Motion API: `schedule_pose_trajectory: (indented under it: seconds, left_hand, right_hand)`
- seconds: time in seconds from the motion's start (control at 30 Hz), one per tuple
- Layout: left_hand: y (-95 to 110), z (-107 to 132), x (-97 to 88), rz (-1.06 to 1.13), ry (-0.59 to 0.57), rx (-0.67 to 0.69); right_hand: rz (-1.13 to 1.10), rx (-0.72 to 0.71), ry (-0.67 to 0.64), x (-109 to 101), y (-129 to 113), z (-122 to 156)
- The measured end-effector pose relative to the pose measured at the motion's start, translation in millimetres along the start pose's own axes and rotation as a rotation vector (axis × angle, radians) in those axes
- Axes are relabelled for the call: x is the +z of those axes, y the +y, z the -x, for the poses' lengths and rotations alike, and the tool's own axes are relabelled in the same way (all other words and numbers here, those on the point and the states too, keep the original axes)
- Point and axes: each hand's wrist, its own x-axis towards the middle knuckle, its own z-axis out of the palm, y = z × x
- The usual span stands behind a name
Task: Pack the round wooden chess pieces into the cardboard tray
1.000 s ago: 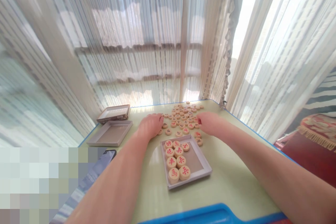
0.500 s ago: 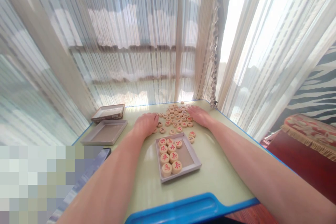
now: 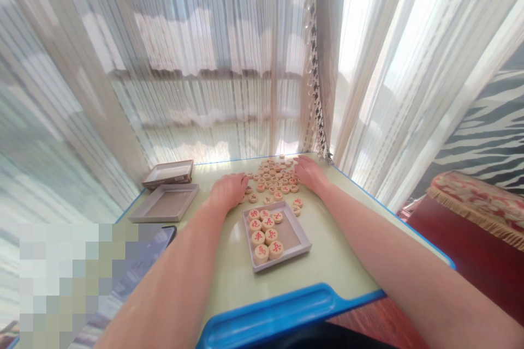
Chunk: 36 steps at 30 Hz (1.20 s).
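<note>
The shallow tray (image 3: 290, 233), holding red-marked pieces (image 3: 268, 223), is lying nearer than both hands, presumably for equal reach. The left hand (image 3: 229, 192) is resting beside loose pieces (image 3: 272, 189), its grip impossible to tell; the open right hand (image 3: 310, 173) is flanking them opposite, apparently bounding the spread.

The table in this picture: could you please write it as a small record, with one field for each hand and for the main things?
left hand: at the left edge of the loose pieces; whether it grips one is hidden
right hand: at their right edge; no piece visible in its grip
near tray: nine round pieces, red characters facing up, toward its left side
loose pieces: red and dark characters, spread beyond the near tray
left side: open grey tray, another box behind it
table: pale green top, blue edge
</note>
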Motion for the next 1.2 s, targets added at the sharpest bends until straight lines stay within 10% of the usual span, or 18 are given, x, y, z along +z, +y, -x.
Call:
schedule_pose_trajectory:
  seconds: [0.5, 0.73, 1.2]
  left_hand:
    - [-0.1, 2.8, -0.6, 0.000, -0.013, 0.011]
    - [0.3, 2.9, -0.9, 0.029, -0.037, -0.004]
    - [7.8, 7.6, -11.6, 0.098, -0.138, -0.058]
  right_hand:
    - [0.054, -0.048, -0.128, 4.9, -4.2, -0.6]
    - [0.122, 0.095, 0.082, 0.4, -7.6, 0.5]
    - [0.074, 0.108, -0.102, 13.7, -1.6, -15.0]
